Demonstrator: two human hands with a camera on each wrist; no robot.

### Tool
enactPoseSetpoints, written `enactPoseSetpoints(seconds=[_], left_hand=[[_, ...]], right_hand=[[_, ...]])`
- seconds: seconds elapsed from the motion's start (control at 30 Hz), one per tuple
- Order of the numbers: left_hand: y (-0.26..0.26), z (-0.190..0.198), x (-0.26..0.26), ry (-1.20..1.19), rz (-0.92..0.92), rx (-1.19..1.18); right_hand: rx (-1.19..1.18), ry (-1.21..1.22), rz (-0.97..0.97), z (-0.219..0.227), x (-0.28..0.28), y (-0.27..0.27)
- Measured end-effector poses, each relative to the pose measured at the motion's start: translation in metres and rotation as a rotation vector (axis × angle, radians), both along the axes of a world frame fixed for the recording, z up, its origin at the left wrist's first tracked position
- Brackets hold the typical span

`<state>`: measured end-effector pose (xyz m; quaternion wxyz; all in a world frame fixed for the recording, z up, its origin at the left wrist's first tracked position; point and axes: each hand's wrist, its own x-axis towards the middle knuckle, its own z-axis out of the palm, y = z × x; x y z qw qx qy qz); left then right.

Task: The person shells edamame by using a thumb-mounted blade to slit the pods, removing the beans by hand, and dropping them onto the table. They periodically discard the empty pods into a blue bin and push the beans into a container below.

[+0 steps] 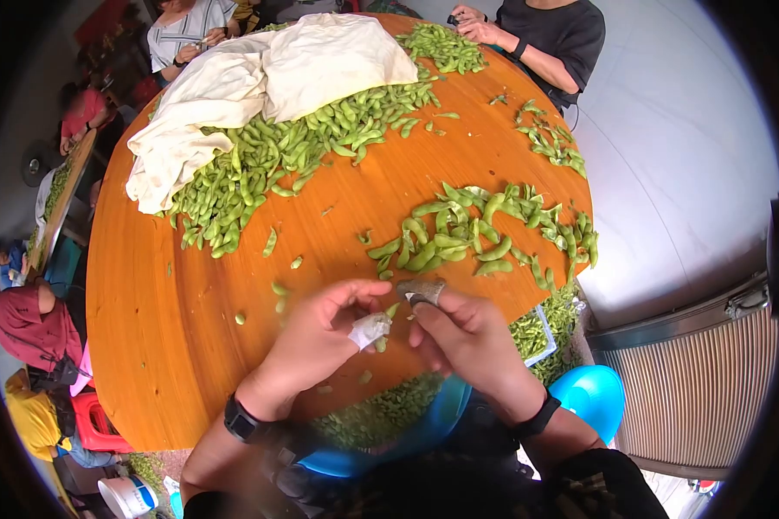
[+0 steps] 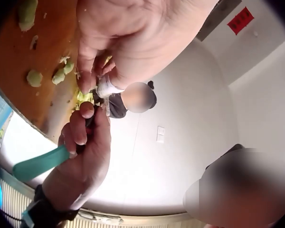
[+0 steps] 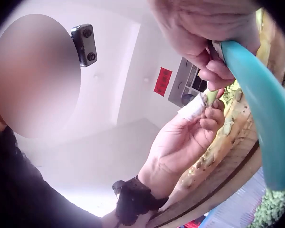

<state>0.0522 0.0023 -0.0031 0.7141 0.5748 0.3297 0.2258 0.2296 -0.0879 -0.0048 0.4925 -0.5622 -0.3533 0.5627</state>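
My left hand (image 1: 312, 339) pinches a green soybean pod (image 3: 211, 97) between its fingers and a thumb bound in white tape (image 1: 370, 330). Just across from it, my right hand (image 1: 476, 342) grips a tool with a curved teal handle (image 3: 259, 102); its working end is mostly hidden among the fingers near the pod. A greyish wrapping (image 1: 420, 291) covers a digit of the right hand. Both hands meet over the near edge of the wooden table (image 1: 182, 346). Below them sits a blue basin (image 1: 450, 406) with shelled green beans (image 1: 381, 415) in it.
A loose pile of pods (image 1: 459, 229) lies ahead on the right. Farther back, a larger heap (image 1: 260, 164) is partly covered by cream cloth (image 1: 337, 65). Other people sit around. At right are a crate (image 1: 545, 342) and a blue bowl (image 1: 593, 398).
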Motion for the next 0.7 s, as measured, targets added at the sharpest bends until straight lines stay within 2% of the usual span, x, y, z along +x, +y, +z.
enactPoseSetpoints(seconds=[0.17,0.23,0.33,0.43,0.47,0.53,0.57,0.63,0.7], left_hand=[[0.008,-0.003,-0.009,0.03,-0.066,0.038],[0.008,-0.007,-0.011,0.006,-0.067,0.071],[0.003,-0.008,-0.007,-0.049,0.02,0.113],[0.002,-0.016,-0.008,0.072,0.017,0.394],[0.004,-0.017,-0.007,0.071,0.018,0.393],[0.006,-0.018,-0.006,0.134,0.02,0.919],[0.006,-0.018,-0.006,0.135,0.021,0.917],[0.005,-0.018,-0.007,0.214,-0.007,1.077],[0.0,-0.012,-0.005,0.289,-0.012,1.09]], right_hand=[[0.071,-0.032,-0.086,0.007,-0.005,-0.005],[0.048,-0.026,0.034,0.009,-0.008,-0.006],[0.051,-0.052,0.03,0.009,-0.015,-0.001],[0.046,-0.051,0.049,0.007,-0.015,0.002],[0.045,-0.052,0.051,0.007,-0.015,0.002],[0.032,-0.071,0.076,0.006,-0.014,0.001],[0.031,-0.071,0.077,0.006,-0.012,0.001],[0.029,-0.064,0.133,0.005,-0.01,0.001],[0.032,-0.064,0.117,0.003,-0.011,0.001]])
